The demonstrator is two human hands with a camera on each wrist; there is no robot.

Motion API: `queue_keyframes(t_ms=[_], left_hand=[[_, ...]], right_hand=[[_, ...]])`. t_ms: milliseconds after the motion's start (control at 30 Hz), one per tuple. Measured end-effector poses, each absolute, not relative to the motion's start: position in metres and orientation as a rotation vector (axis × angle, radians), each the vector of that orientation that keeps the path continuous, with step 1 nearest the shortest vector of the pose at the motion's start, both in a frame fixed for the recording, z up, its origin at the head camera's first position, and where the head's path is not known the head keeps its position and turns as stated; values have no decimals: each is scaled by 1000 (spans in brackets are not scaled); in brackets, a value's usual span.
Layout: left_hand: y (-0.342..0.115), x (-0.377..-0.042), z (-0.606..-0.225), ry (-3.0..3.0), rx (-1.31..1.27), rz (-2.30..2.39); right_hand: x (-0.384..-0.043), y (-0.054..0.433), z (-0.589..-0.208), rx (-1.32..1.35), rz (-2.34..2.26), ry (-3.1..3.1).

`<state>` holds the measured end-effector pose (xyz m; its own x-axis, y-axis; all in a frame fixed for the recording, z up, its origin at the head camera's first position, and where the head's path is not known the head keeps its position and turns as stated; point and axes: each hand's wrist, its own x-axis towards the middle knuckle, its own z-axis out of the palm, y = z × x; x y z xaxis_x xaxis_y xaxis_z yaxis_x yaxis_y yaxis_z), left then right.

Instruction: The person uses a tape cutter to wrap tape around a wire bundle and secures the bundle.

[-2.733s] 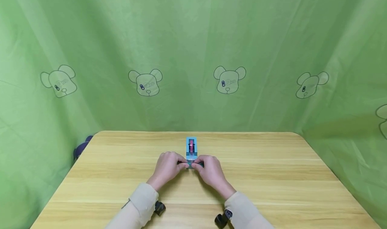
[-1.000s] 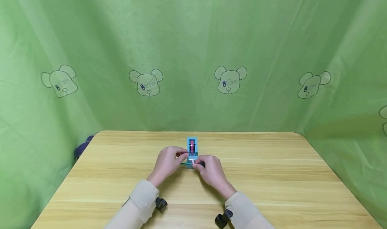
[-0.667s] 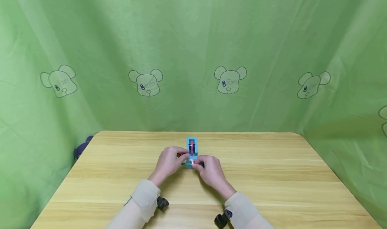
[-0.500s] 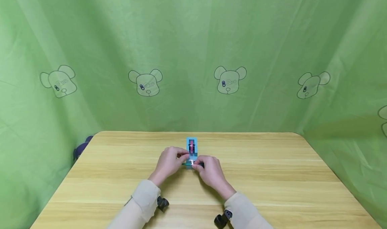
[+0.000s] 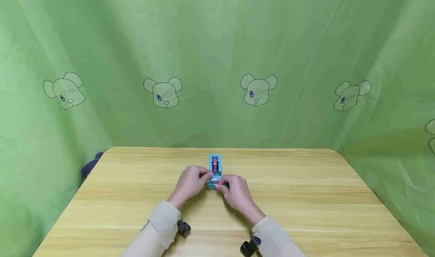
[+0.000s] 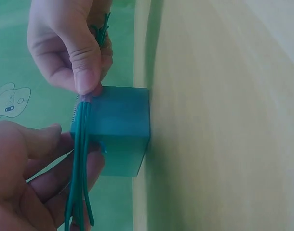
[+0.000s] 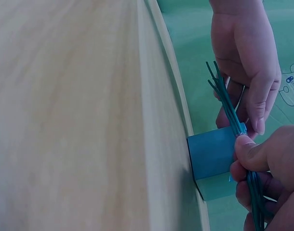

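Note:
A blue tape dispenser [image 5: 215, 157] with a pink tape roll [image 5: 215, 164] stands on the table in the head view. My right hand [image 5: 236, 191] pinches a bundle of thin green wires [image 6: 80, 144] between thumb and fingers, right at the dispenser's front. A narrow band of clear tape [image 6: 86, 97] shows on the bundle beside the right thumb. My left hand [image 5: 191, 182] is at the dispenser's left side. Its fingers are loosely bent, with a gap to the thumb [image 7: 259, 126], and the bundle's loose ends pass in front of them in the left wrist view.
The wooden table [image 5: 306, 196] extends on all sides of the dispenser. A green curtain [image 5: 217, 60] with printed bear heads hangs behind it. Something purple [image 5: 89, 168] sits beyond the table's left edge.
My left hand has come off the left part of the wire bundle and moved up beside the dispenser, leaving the bundle's left end in sight. My right hand has kept its pinch and place.

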<state>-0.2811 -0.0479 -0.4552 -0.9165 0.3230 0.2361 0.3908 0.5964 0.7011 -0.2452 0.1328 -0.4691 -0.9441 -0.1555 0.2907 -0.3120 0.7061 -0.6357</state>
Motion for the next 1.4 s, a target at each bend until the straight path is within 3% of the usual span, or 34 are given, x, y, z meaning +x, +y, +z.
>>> queue_keyframes(t_ms=[1400], left_hand=[[-49, -281, -465, -2712, -478, -1390]], right_hand=[[-247, 134, -468, 414, 1047, -2722]])
